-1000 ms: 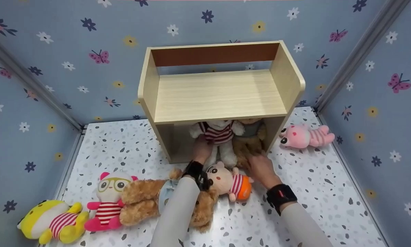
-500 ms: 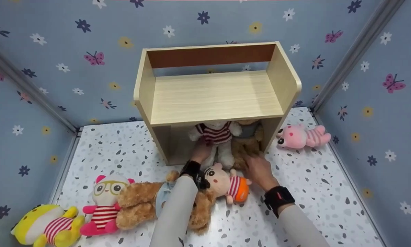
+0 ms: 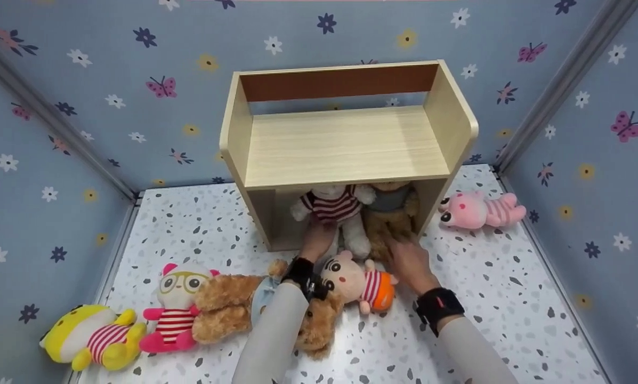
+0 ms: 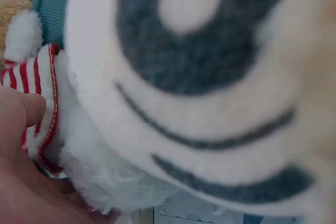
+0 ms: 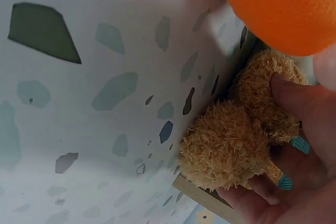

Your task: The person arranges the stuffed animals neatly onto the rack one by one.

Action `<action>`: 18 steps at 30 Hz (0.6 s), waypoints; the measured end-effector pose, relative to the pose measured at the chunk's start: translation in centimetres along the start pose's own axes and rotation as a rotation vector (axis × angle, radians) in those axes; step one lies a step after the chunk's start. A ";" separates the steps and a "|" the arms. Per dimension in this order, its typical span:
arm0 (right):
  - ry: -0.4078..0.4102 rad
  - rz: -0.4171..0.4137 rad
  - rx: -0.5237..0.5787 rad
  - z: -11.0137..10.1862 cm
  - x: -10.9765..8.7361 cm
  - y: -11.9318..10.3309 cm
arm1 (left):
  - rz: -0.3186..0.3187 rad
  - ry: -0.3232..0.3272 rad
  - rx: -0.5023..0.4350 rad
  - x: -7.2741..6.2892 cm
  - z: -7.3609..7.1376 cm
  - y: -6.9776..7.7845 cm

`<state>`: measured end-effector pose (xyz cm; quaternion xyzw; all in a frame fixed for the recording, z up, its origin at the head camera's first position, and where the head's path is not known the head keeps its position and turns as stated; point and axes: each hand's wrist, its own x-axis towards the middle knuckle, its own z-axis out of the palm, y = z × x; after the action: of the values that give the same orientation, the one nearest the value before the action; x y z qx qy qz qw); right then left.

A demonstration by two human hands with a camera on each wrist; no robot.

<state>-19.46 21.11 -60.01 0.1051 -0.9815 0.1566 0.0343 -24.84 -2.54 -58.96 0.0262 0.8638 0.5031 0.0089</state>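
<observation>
In the head view, a white plush toy [image 3: 333,207] in a red-and-white striped top sits in the lower compartment of a wooden shelf [image 3: 345,146]. Beside it on the right is a brown teddy bear [image 3: 392,210] in a grey-green top. The board above hides most of both heads. My left hand [image 3: 319,240] grips the white toy low on its left side; the left wrist view shows the thumb on the striped top [image 4: 44,95]. My right hand [image 3: 410,261] holds the bear's leg [image 5: 226,142], thumb on one side and fingers on the other.
A pink-faced doll [image 3: 374,288] with orange bottoms lies between my forearms. Under my left forearm lies a brown bear [image 3: 223,309] in light blue. Further left are a panda [image 3: 177,309] with glasses and a yellow toy [image 3: 92,336]. A pink toy [image 3: 481,210] lies right of the shelf.
The white toy has shifted slightly left and tilted, its legs pointing more to the right, with my left hand on it. The right hand and the bear stay nearly in place. The head view sways slightly.
</observation>
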 end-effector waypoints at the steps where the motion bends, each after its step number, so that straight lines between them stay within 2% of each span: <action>1: 0.002 -0.006 -0.001 -0.1 0.0 0.0 | -0.002 0.005 -0.009 -0.2 -0.2 0.0; 5: 0.020 -0.023 0.027 -0.1 -0.1 0.1 | -0.007 0.002 -0.025 -1.0 -0.7 0.2; 12: 0.079 -0.122 0.065 -0.4 -0.3 0.1 | 0.064 0.009 -0.039 -2.1 -1.3 0.5; 18: 0.133 -0.174 0.088 -0.8 -0.7 -0.3 | 0.026 0.003 -0.081 -3.1 -1.5 0.8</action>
<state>-18.64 21.24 -59.23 0.1806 -0.9564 0.2025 0.1082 -21.82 -3.57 -57.59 0.0364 0.8423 0.5378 0.0021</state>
